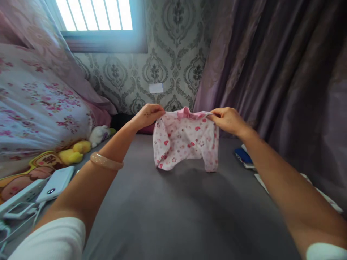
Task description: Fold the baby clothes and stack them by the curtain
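Note:
A small long-sleeved baby top (187,139), white with pink and red hearts and flowers and a pink collar, hangs upright between my two hands over the grey bed sheet (173,213). My left hand (149,115) pinches its left shoulder, and a pale bangle circles that forearm. At the other shoulder, my right hand (227,120) grips the fabric between thumb and fingers. Both sleeves droop at the sides, their cuffs close to the sheet. Whether the cuffs touch it I cannot tell.
On the left lie a power bank (55,184), a white power strip (24,195) with cables, and plush toys (71,156) by a floral cloth (46,104). At right are a blue item (244,157) and pale cloth (321,193) below a purple curtain (292,86).

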### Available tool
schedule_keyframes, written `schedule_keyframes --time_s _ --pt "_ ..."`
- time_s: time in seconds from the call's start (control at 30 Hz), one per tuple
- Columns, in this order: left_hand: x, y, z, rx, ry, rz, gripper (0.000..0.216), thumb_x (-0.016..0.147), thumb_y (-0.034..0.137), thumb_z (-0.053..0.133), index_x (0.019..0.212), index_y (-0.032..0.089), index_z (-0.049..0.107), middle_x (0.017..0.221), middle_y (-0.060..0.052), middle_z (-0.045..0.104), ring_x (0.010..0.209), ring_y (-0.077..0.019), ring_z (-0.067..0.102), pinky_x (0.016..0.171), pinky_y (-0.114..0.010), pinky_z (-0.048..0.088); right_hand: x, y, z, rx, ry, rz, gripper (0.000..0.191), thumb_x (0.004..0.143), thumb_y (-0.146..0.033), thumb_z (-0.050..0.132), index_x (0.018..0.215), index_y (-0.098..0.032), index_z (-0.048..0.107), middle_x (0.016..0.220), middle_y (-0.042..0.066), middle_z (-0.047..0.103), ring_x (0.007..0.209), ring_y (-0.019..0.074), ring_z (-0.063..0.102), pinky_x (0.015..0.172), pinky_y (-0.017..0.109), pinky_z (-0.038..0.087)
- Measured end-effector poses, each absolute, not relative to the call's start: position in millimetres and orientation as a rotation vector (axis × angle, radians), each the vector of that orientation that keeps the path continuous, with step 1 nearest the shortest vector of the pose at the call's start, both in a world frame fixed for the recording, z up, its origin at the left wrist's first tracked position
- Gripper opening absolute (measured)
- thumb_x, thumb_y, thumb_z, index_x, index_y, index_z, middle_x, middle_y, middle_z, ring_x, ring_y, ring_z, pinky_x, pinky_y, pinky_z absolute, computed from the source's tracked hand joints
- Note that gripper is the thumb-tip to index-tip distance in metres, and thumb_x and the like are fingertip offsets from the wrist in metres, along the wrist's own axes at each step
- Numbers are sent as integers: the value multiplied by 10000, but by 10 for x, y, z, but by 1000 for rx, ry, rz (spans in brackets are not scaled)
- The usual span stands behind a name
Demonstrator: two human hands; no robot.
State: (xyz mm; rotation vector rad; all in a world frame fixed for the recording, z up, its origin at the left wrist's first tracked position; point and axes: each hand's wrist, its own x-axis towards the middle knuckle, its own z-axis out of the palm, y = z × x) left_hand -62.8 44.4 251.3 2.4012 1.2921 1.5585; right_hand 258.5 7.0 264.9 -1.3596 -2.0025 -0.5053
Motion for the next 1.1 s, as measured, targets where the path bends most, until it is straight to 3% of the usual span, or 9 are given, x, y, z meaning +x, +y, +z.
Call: schedule_keyframes --time_s 0.13,0.47,0.63,0.73,0.87,1.0,1.1 --pt "-604 451 2511 2103 1151 1649 172 801 327 573 749 170 622 613 18 550 570 -102 483 513 -217 370 2546 23 2654 -1368 -1989 -485 414 899 -545 453 837 -239 725 698 25 687 752 215 623 749 350 406" --pt "-565 377 2555 1998 1208 1422 176 857 335 531 810 186 611 668 -34 600 620 -148 571 524 -272 457 2599 68 2721 -1308 -1862 -287 511 856 -650 455 882 -224 737 698 54 683 685 220 610 591 332 441" --pt "-603 347 2564 2160 1207 1326 224 821 410 604 798 188 617 711 -44 624 637 -146 567 543 -278 469 2650 86 2728 -1341 -1876 -251 454 874 -591 465 884 -217 722 686 51 670 636 207 590 571 336 436" --pt "-612 315 2612 2272 1308 1489 248 774 432 657 749 191 606 680 -21 601 631 -139 539 551 -271 450 2626 -7 2785 -1376 -1798 -390 412 887 -548 467 913 -211 702 739 68 679 663 216 599 598 341 431" --pt "-580 269 2645 2421 1385 1879 258 850 442 566 798 197 628 763 -26 612 749 -152 539 658 -278 444 2506 -178 2809 -1308 -1628 -745 449 971 -490 308 1071 -200 636 1034 123 668 887 246 609 684 343 421" --pt "-609 315 2553 2721 1350 1556 267 867 423 539 785 198 656 755 -20 602 709 -146 524 663 -276 417 2480 -184 2720 -1424 -1912 -778 435 973 -501 321 1014 -218 648 1006 101 671 850 243 612 638 332 387" --pt "-671 373 2481 2666 1445 1637 288 891 416 491 848 201 677 797 -33 613 725 -157 531 672 -281 409 2542 -134 2663 -1462 -1877 -802 447 973 -515 312 1054 -225 642 1034 101 666 835 241 614 616 329 368"
